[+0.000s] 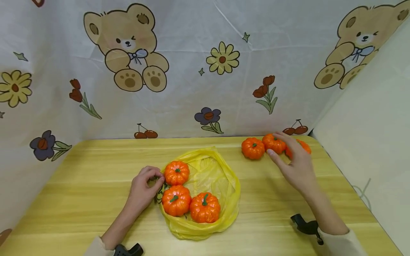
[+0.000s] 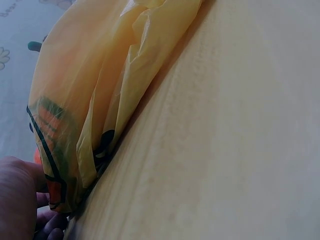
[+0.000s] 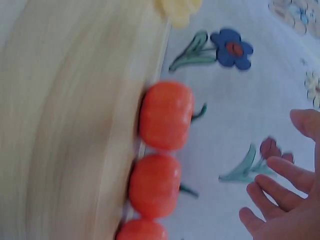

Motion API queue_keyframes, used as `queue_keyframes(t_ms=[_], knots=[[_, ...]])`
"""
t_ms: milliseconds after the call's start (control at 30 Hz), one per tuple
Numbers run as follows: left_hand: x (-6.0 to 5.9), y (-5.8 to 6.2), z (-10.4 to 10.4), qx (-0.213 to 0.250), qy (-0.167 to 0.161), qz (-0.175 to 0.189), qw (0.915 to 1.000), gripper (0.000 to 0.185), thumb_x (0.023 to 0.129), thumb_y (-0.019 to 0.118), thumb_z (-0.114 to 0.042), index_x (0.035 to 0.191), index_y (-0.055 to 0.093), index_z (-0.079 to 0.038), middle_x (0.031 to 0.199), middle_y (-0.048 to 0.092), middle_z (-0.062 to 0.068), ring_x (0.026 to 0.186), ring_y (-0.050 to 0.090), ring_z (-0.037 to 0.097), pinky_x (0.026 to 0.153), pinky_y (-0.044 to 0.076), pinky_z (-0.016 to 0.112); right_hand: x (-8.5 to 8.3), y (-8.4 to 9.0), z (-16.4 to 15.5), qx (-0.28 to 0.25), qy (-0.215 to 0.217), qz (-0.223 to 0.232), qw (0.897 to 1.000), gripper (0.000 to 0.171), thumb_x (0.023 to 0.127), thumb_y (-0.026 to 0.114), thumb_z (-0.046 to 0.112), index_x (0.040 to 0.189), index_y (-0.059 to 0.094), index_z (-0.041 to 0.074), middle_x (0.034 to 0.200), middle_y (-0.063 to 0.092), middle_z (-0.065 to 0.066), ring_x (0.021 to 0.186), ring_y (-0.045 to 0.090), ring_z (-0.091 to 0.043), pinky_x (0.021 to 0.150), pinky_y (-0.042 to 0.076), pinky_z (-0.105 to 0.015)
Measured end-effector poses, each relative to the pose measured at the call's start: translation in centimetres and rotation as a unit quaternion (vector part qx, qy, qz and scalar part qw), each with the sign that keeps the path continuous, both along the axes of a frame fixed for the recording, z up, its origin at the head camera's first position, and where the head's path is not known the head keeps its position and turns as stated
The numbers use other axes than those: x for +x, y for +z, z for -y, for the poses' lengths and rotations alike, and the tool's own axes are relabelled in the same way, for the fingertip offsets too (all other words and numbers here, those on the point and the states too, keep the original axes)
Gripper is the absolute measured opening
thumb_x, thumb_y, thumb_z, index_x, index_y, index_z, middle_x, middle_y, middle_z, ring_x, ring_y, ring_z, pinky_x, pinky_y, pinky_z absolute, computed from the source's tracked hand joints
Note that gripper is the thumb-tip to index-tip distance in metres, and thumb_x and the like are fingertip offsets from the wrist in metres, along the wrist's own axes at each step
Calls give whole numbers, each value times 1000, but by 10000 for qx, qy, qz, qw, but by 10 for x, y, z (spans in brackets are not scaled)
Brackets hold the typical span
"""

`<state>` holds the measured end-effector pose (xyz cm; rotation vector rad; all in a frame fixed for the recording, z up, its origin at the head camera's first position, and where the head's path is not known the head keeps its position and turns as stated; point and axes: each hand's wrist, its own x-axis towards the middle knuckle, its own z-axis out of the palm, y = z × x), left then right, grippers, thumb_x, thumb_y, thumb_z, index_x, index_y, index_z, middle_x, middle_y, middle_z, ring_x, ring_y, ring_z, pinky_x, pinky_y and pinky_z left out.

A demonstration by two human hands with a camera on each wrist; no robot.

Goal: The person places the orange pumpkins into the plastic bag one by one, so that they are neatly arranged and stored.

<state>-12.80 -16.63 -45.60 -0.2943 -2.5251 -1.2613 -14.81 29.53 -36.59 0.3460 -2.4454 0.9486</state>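
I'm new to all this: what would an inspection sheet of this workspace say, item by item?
Surface: wood-grain table.
Job's things: open yellow bag with three orange pumpkins inside its rim; three more pumpkins in a row at the back right.
Clutter: nothing seen.
Hands: left hand pinches the bag's left edge; right hand, fingers spread, is near the back row, apart from it in the right wrist view.
Cables: thin, pale cord-like loop beyond the table's right edge.
Surroundings: pale cloth printed with bears and flowers behind.
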Motion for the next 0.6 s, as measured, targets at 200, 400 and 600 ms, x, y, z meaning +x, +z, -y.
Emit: queue_keyframes(t_ms=[200,400,600], knots=[[-1,1,-1,-56,3,-5,10000,5,95,78,-9,92,77,-13,106,70,0,106,64,20,92,45,17,-5,-2,-43,-201,-833,29,9963,62,96,79,22,153,56,18,157,54,-15,144,47,-46,117,33,-69],[-1,3,-1,-50,-3,31,10000,4,96,77,-10,93,77,-12,107,70,0,106,63,20,91,46,18,-9,-6,-67,-122,-1097,403,9931,68,97,77,26,158,49,17,159,49,-21,146,42,-51,115,31,-73],[0,1,-2,-46,30,42,10000,7,96,78,-9,92,76,-15,108,70,0,106,63,19,91,46,16,-11,-13,-81,-77,-1115,791,9906,70,100,72,32,161,43,15,163,43,-24,148,37,-54,114,28,-76]])
